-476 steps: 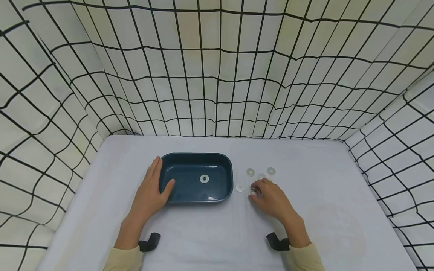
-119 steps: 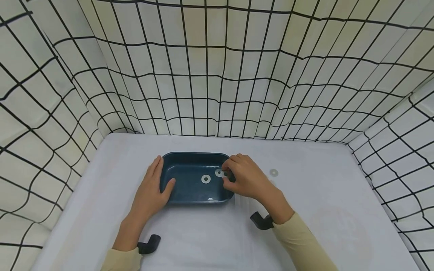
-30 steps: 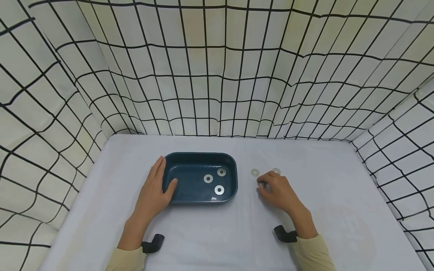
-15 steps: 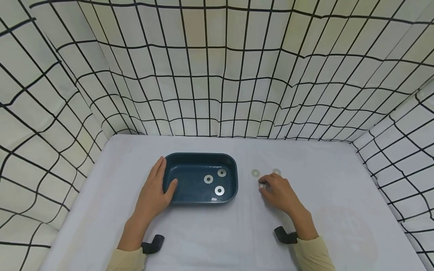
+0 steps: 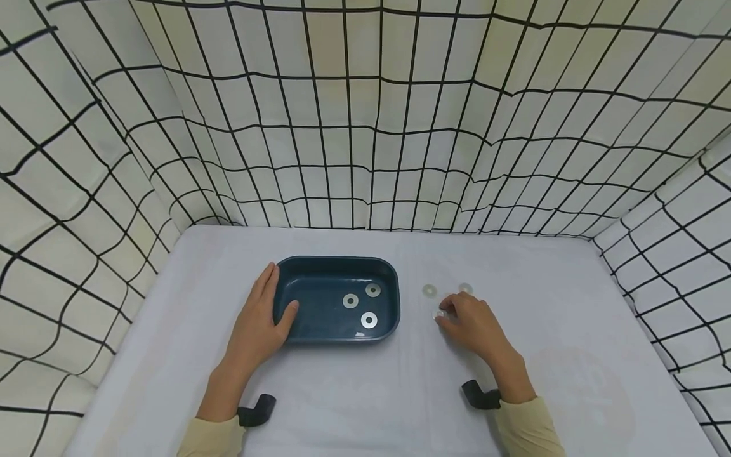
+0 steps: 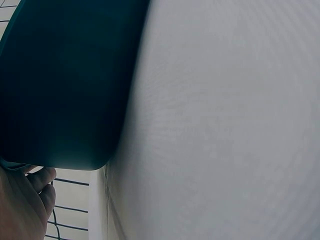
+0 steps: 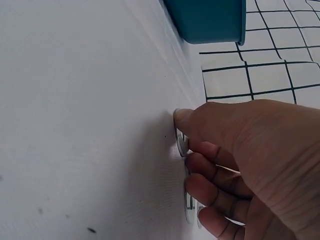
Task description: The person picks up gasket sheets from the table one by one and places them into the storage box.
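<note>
Left hand [image 5: 254, 322] resting against tray [image 5: 316, 327], fingers straight, thumb spread wide over rim. Right hand [image 5: 473, 325] pinching washer [image 7: 182, 146] at table [image 5: 365, 397], right of tray. Three washers [image 5: 363, 320] lying in tray, two others [image 5: 425, 291] beyond right hand.

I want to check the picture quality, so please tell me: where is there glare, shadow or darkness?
Head view: fairly even light, a small glare spot inside the tray near its front wall, washers faint on the cloth; left wrist view: tray wall very dark; right wrist view: soft shadow beside the right hand.
</note>
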`<state>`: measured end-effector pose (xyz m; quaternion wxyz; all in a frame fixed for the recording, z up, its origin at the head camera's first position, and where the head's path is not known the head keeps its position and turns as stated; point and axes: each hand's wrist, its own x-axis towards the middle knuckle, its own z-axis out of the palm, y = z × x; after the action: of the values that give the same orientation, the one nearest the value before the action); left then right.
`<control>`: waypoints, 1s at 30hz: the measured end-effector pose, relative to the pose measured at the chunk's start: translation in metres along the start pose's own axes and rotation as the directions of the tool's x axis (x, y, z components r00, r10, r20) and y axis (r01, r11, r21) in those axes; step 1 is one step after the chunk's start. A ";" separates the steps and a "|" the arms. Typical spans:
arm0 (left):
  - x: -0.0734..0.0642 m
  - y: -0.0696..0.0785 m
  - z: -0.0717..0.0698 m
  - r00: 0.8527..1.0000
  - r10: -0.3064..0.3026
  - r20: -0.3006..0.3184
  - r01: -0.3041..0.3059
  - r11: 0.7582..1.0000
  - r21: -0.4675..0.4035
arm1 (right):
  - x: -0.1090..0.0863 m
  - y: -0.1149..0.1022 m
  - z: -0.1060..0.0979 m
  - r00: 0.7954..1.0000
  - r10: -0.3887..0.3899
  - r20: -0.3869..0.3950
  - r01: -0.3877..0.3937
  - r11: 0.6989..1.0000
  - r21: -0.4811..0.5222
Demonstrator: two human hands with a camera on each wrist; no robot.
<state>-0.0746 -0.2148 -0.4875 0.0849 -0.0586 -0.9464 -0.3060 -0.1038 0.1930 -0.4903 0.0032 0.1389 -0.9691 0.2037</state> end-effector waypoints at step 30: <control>-0.001 -0.001 0.001 1.000 0.012 -0.017 -0.012 1.000 0.002 | 0.010 -0.023 -0.004 0.992 -0.119 0.031 0.123 0.962 -0.245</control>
<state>-0.0744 -0.2154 -0.4892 0.0946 -0.0616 -0.9456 -0.3052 -0.1070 0.1722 -0.4767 0.0249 0.1981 -0.9766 0.0802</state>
